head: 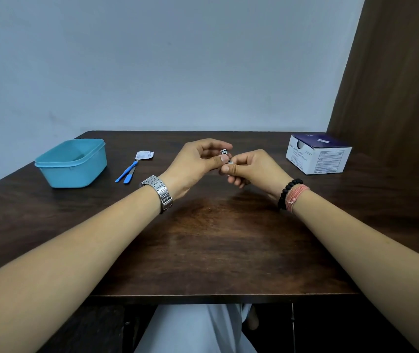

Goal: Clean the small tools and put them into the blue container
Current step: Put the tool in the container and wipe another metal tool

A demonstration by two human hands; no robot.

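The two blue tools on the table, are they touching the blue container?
Apart. The head view shows the two blue tools lying to the right of the blue container, with a clear strip of bare table between them and its wall.

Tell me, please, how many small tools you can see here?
3: two slim blue-handled tools lying together on the dark wooden table beside the blue plastic container, and one small metal tool pinched between both hands; others could be hidden.

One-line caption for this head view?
Both hands, left hand and right hand, pinch a small tool; blue container waits left.
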